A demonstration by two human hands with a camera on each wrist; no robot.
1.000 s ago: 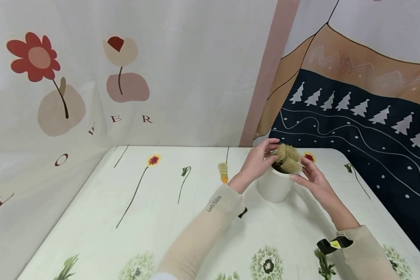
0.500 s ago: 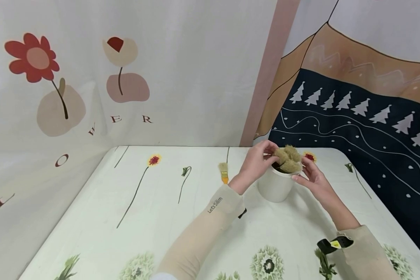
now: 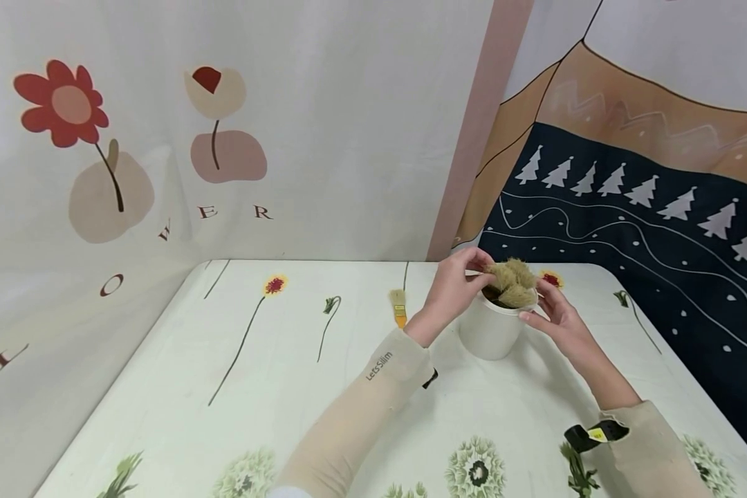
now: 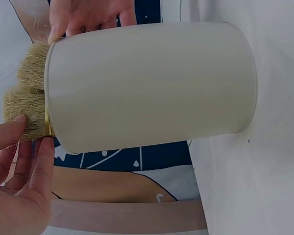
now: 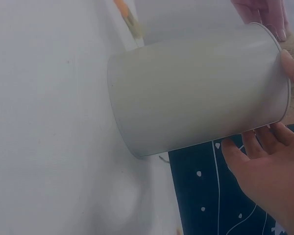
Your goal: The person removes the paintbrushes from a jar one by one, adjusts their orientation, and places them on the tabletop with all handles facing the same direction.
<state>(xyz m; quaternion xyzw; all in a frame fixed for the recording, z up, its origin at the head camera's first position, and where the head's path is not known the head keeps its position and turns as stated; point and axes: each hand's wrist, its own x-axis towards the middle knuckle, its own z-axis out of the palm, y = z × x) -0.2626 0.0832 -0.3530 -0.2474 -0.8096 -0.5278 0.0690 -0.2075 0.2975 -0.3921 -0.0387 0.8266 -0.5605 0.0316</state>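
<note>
standing upright on the white tablecloth (image 3: 261, 429), toward its far right part, is one white cylindrical container (image 3: 489, 333), its mouth facing up and its wall plain. inside it are several bristle brushes (image 3: 514, 296), heads uppermost, their pale tan tufts bunched together and rising above the rim; at least two separate tufts can be counted from the left wrist, but the overlap hides the exact number, and the handles are out of sight within. a gold-coloured band (image 4: 48, 123) shows under one tuft, right at the rim. two hands are at the container, one on each side. the left hand (image 3: 454, 285) pinches one of the brushes at the mouth, thumb against the bristles and fingers on the other side of the head. the right hand (image 3: 559, 312) holds the container near the top, thumb at the rim and fingers along the outer wall. one more brush, the loose brush (image 3: 399, 308), lies on the cloth to the left of the container, beyond the left forearm and apart from the rest, with tan bristles and an orange handle partly hidden by that arm. two beige sleeves (image 3: 373, 394) cover the forearms. behind, one pale hanging (image 3: 348, 124) carries two large printed flowers, and one dark blue cloth (image 3: 604, 235) at the right bears a row of eight white trees.
</note>
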